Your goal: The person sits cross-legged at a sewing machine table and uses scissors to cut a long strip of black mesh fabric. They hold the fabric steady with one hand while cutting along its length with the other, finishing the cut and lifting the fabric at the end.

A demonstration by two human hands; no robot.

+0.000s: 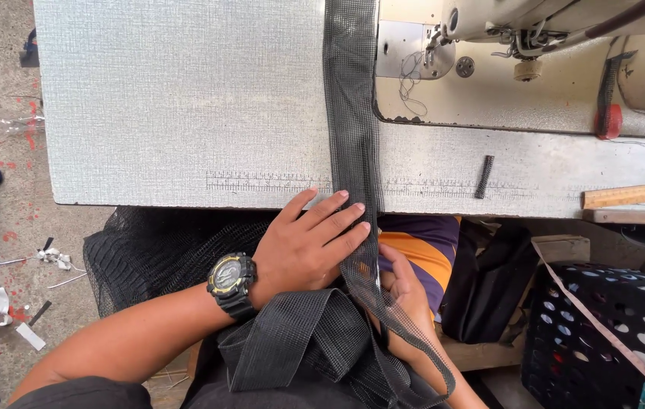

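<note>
A long black mesh strip (351, 106) runs from the sewing machine (535, 30) down across the grey table (178, 106) and over its front edge into my lap. My left hand (307, 242), with a black and yellow watch on the wrist, lies flat with spread fingers on the strip just below the table edge. Under the strip, my right hand (404, 291) holds it from below, partly hidden by the mesh. More black mesh (292, 341) is bunched in my lap.
A wooden ruler (633, 195) lies at the table's right edge, with a small black mesh scrap (484, 176) near it. A black perforated basket (603, 326) stands at the lower right. More black netting (156, 250) hangs below the table. Scraps litter the floor at left.
</note>
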